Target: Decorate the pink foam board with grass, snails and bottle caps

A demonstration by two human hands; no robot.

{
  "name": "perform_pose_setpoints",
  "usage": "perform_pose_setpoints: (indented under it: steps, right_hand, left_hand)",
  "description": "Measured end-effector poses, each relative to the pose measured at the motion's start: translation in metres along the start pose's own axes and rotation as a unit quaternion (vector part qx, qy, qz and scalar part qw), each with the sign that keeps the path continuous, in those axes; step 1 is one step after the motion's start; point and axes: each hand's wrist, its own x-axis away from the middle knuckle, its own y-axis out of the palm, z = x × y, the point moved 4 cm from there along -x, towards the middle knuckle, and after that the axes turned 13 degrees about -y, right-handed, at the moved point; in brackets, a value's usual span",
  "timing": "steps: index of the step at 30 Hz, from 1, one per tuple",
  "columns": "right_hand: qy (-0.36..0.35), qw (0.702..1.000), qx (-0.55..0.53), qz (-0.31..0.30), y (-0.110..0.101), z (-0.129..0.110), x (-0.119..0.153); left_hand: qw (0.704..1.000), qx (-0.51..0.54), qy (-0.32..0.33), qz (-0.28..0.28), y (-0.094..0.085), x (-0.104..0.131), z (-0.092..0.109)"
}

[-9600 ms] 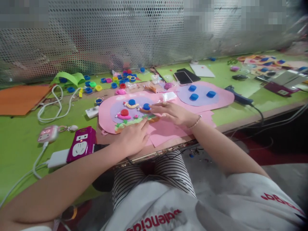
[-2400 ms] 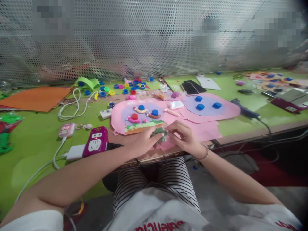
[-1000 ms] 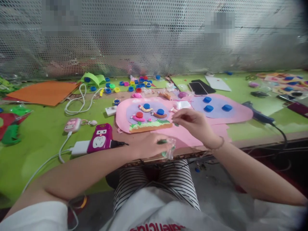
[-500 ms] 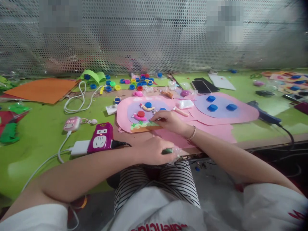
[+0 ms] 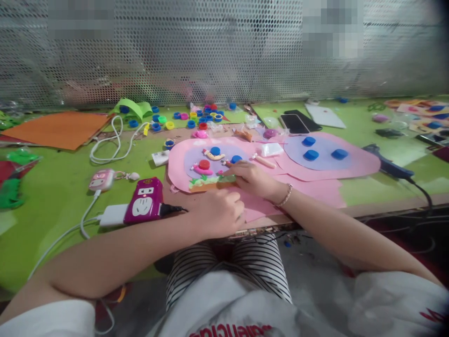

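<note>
A pink paper shape (image 5: pixel 177 164) lies before me, with a lilac oval bearing a red cap (image 5: pixel 204 164) on a pink clay strip (image 5: pixel 203 172), a blue cap (image 5: pixel 215 151) on a cream clay strip (image 5: pixel 214 157) and another blue cap (image 5: pixel 236 159). My right hand (image 5: pixel 253 179) reaches in from the right, fingertips down on the green clay edging (image 5: pixel 210 179) beside a small pink bit. What its fingers pinch, if anything, is too small to tell. My left hand (image 5: pixel 222 213) rests curled at the paper's near edge, its fingers closed and their contents hidden.
A purple power socket (image 5: pixel 144 200) with a white plug and cables stands at left. Behind are loose coloured caps (image 5: pixel 191 124) and a phone (image 5: pixel 294 124). A second pink shape with three blue caps (image 5: pixel 311 155) and a dark glue gun (image 5: pixel 389 164) are at right.
My left hand has turned and curled, and the green piece in clear wrap it held is out of sight. My right fingers have lowered onto the paper, with a small pink bit now showing beside them.
</note>
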Motion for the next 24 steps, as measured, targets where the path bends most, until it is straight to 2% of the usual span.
perform_pose_setpoints:
  steps: [5, 11, 18, 24]
  right_hand:
    - [-0.005, 0.998, 0.052, -0.019, -0.004, -0.002, 0.003]
    - [-0.033, 0.994, 0.096, -0.048, -0.001, -0.006, 0.004]
    - [-0.063, 0.975, 0.168, -0.134, 0.004, -0.013, 0.006]
    - [-0.1, 0.965, 0.195, -0.144, 0.001, -0.018, 0.006]
  left_hand:
    - [0.985, -0.141, -0.095, -0.031, -0.002, 0.002, 0.002]
    - [0.972, -0.159, -0.157, -0.076, 0.003, -0.001, -0.005]
    - [0.966, -0.158, -0.177, -0.1, 0.006, -0.004, -0.013]
    - [0.961, -0.186, -0.184, -0.092, 0.003, -0.004, -0.01]
